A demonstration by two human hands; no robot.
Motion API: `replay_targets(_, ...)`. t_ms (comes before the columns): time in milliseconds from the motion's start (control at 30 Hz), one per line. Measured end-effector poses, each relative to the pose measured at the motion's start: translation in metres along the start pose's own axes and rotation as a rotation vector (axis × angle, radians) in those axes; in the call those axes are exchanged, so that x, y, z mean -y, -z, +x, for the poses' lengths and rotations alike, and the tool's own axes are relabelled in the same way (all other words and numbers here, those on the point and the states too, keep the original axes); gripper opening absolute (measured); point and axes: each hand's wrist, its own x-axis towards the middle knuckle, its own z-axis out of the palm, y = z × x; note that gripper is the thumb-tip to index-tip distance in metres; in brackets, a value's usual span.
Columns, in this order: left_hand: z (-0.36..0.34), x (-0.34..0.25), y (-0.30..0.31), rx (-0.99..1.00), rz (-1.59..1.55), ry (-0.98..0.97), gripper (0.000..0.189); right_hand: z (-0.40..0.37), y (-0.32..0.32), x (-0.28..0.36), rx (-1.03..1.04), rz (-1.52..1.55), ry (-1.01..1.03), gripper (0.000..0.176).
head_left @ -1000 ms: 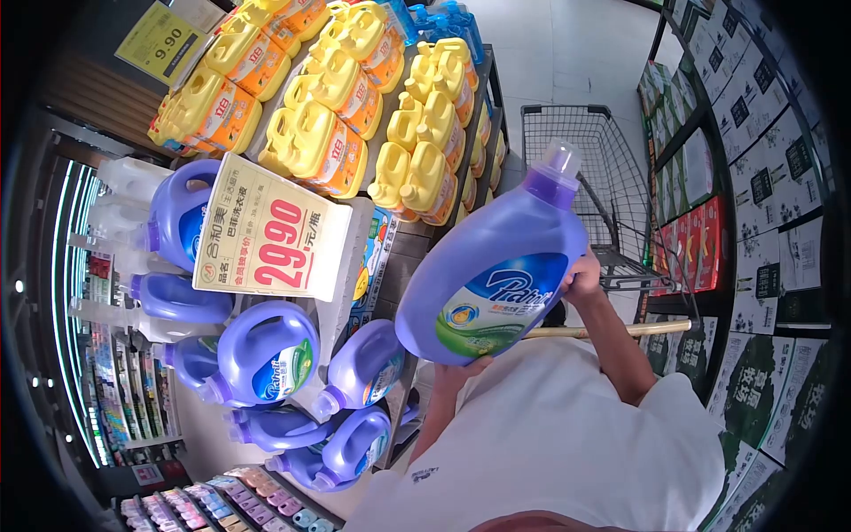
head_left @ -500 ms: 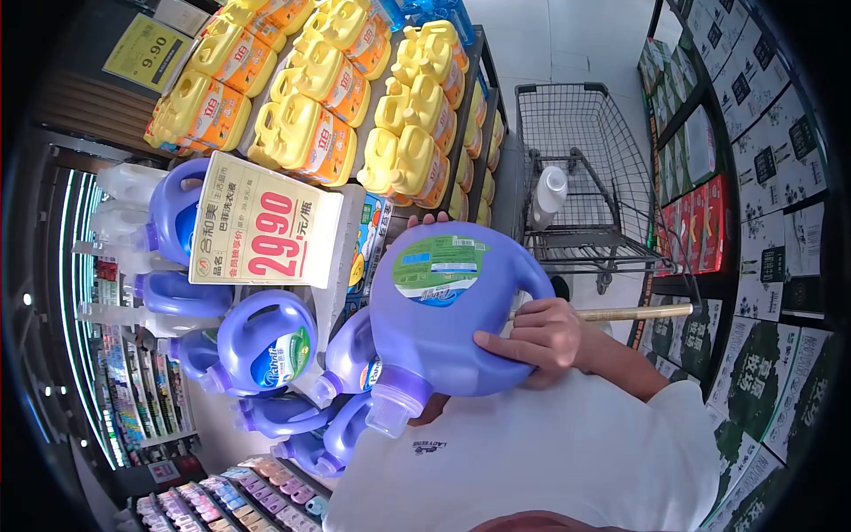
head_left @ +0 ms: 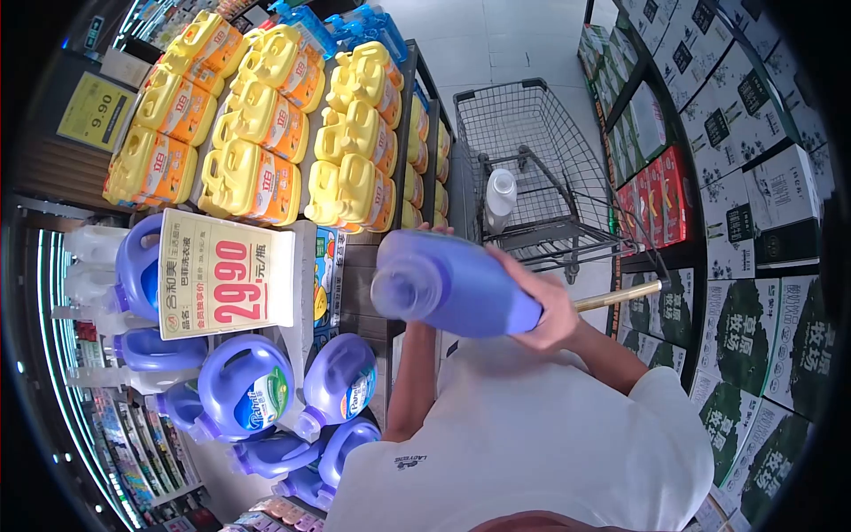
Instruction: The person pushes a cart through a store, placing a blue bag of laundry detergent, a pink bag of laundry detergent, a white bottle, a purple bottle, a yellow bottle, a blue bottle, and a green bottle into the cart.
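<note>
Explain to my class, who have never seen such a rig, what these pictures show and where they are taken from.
No machine here: a person works with two bare hands. Every picture comes from one head-worn camera looking forward and down. The right hand grips a purple bottle; the left hand is mostly hidden behind it. To the left, yellow jugs sit on a display stand, with more purple bottles near a price sign. Ahead is a shopping cart.

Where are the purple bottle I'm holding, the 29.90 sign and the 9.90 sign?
Purple bottle (head_left: 480, 288): head view, side of its body.
29.90 sign (head_left: 227, 279): head view, its printed front.
9.90 sign (head_left: 95, 112): head view, its yellow face.
</note>
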Motion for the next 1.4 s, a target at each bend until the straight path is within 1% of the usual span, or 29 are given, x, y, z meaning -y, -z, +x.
replay_targets(33, 0.010, 0.009, 0.011, -0.095, 0.203, 0.073, 0.066, -0.001, 0.015, -0.002, -0.001, -0.065, -0.086, 0.086)
replay_targets(67, 0.015, 0.017, 0.024, -0.195, 0.408, 0.148, 0.071, 0.003, 0.027, -0.003, -0.058, 0.019, -0.170, 0.083)
replay_targets(100, 0.016, 0.026, 0.033, -0.218, 0.462, 0.264, 0.070, 0.008, 0.035, -0.007, -0.187, 0.103, -0.178, 0.080)
replay_targets(133, 0.016, 0.037, 0.045, -0.240, 0.512, 0.379, 0.070, 0.013, 0.044, -0.012, -0.268, 0.097, -0.261, 0.078)
replay_targets(167, 0.017, 0.041, 0.067, 0.008, 0.873, 0.478, 0.074, 0.020, 0.054, -0.008, -0.345, 0.158, -0.407, 0.077)
replay_targets(200, -0.001, 0.048, 0.036, 0.030, 1.121, 0.232, 0.075, 0.028, 0.064, -0.004, -0.424, 0.218, -0.549, 0.077)
replay_targets(233, -0.012, 0.052, 0.037, 0.069, 1.195, 0.213, 0.066, 0.034, 0.073, -0.012, -0.429, 0.209, -0.548, 0.077)
replay_targets(267, -0.025, 0.055, 0.040, 0.110, 1.272, 0.192, 0.058, 0.039, 0.082, -0.025, -0.470, 0.125, -0.612, 0.077)
replay_targets(300, -0.038, 0.064, 0.047, 0.040, 1.228, 0.204, 0.050, 0.044, 0.091, -0.041, -0.510, 0.042, -0.676, 0.077)
replay_targets(333, -0.052, 0.072, 0.055, -0.028, 1.187, 0.219, 0.041, 0.049, 0.099, -0.063, -0.519, 0.043, -0.675, 0.077)
replay_targets(400, -0.074, 0.070, 0.050, 0.063, 1.550, 0.236, 0.034, 0.060, 0.110, -0.116, -0.561, -0.276, -0.457, 0.079)
replay_targets(433, -0.077, 0.070, 0.050, 0.071, 1.558, 0.237, 0.034, 0.066, 0.115, -0.136, -0.570, -0.270, -0.458, 0.079)
replay_targets(500, -0.081, 0.073, 0.049, 0.232, 1.831, -0.075, 0.027, 0.077, 0.126, -0.174, -0.560, -0.525, -0.561, 0.082)
replay_targets(533, -0.080, 0.076, 0.046, 0.237, 1.833, -0.077, 0.027, 0.080, 0.132, -0.200, -0.565, -0.524, -0.561, 0.082)
replay_targets(600, -0.080, 0.080, 0.041, 0.121, 1.868, -0.009, 0.025, 0.080, 0.141, -0.257, -0.562, -0.595, -0.722, 0.085)
replay_targets(733, -0.087, 0.088, 0.041, 0.088, 1.944, -0.007, 0.021, 0.082, 0.152, -0.353, -0.451, -0.699, -0.796, 0.081)
replay_targets(800, -0.089, 0.090, 0.037, 0.066, 1.938, -0.041, 0.016, 0.085, 0.151, -0.407, -0.238, -0.586, -1.076, 0.068)
replay_targets(833, -0.095, 0.091, 0.038, 0.058, 1.941, -0.022, 0.016, 0.083, 0.152, -0.435, -0.223, -0.582, -1.088, 0.068)
replay_targets(900, -0.097, 0.094, 0.044, 0.036, 1.998, -0.042, 0.014, 0.086, 0.152, -0.494, 0.172, -0.384, -1.372, 0.065)
replay_targets(933, -0.102, 0.092, 0.044, 0.028, 2.011, -0.029, 0.014, 0.075, 0.142, -0.526, 0.185, -0.371, -1.375, 0.065)
replay_targets(1000, -0.100, 0.093, 0.042, 0.027, 2.008, -0.101, 0.013, 0.066, 0.128, -0.579, -0.126, -0.348, -1.308, 0.074)
replay_targets(1033, -0.101, 0.093, 0.040, 0.021, 2.019, -0.086, 0.013, 0.067, 0.119, -0.562, -0.114, -0.336, -1.316, 0.074)
replay_targets(1100, -0.103, 0.092, 0.038, 0.005, 2.015, -0.073, 0.012, 0.061, 0.101, -0.526, -0.440, -0.371, -1.152, 0.088)
replay_targets(1133, -0.104, 0.092, 0.038, -0.002, 2.021, -0.061, 0.012, 0.041, 0.089, -0.546, -0.429, -0.365, -1.160, 0.088)
replay_targets(1200, -0.103, 0.092, 0.039, 0.016, 2.005, -0.016, 0.011, 0.003, 0.064, -0.581, -0.607, 0.096, -0.944, 0.103)
replay_targets(1233, -0.101, 0.093, 0.037, 0.013, 2.012, 0.000, 0.011, -0.005, 0.053, -0.567, -0.637, 0.149, -1.057, 0.110)
replay_targets(1300, -0.099, 0.091, 0.035, 0.038, 2.023, -0.075, 0.010, -0.019, 0.033, -0.554, -0.624, 0.139, -1.088, 0.109)
replay_targets(1367, -0.098, 0.092, 0.038, 0.045, 2.028, -0.054, 0.010, -0.030, 0.028, -0.554, -0.613, 0.115, -1.095, 0.108)
replay_targets(1400, -0.099, 0.092, 0.040, 0.046, 2.033, -0.045, 0.009, -0.043, 0.020, -0.565, -0.593, 0.085, -1.061, 0.108)
